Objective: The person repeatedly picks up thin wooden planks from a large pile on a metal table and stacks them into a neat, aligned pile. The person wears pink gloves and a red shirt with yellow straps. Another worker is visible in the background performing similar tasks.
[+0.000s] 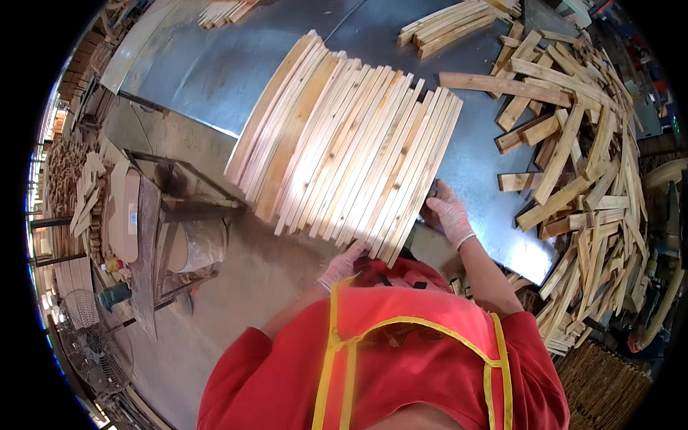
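Note:
A wide row of pale wooden slats (351, 150) lies side by side in front of me, jutting past the near edge of the blue-grey metal table (479, 175). My left hand (344, 265), in a thin whitish glove, is at the near ends of the slats. Its fingers are mostly hidden, so their grip does not show. Beside the right-hand side of the row is my right hand (451, 215), gloved the same way. Its fingers are curled by a small dark shape that I cannot make out.
A loose heap of wooden pieces (573, 158) covers the table's right side. Small stacks of slats (451, 27) lie at the far edge. To my left stand a metal-framed stand (161, 208) and a wire-guarded fan (89, 344) on the concrete floor.

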A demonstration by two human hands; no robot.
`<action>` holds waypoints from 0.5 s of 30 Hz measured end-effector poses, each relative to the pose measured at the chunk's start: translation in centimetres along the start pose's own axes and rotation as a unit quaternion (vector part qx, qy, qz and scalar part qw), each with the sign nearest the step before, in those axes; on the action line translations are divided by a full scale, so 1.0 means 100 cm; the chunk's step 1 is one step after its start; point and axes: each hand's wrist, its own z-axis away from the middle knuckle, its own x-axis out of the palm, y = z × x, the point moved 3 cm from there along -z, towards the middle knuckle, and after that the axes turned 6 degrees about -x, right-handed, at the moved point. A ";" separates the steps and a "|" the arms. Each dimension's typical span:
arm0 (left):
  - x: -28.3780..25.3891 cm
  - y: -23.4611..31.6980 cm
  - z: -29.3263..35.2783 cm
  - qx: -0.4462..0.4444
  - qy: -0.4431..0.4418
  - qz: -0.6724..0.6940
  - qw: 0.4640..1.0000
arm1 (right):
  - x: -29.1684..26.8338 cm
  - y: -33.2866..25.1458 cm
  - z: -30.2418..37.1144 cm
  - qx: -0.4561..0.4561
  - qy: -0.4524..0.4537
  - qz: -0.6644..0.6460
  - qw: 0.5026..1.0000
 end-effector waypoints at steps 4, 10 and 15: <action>0.014 0.029 0.003 -0.139 0.081 -0.048 0.986 | -0.026 0.019 -0.017 0.013 -0.011 -0.029 0.999; 0.044 0.187 0.022 -0.179 0.016 -0.044 0.983 | -0.042 0.014 -0.026 0.076 -0.006 0.072 0.994; 0.062 0.195 -0.038 -0.106 0.075 -0.378 0.917 | -0.031 -0.032 -0.032 0.127 -0.043 0.184 0.974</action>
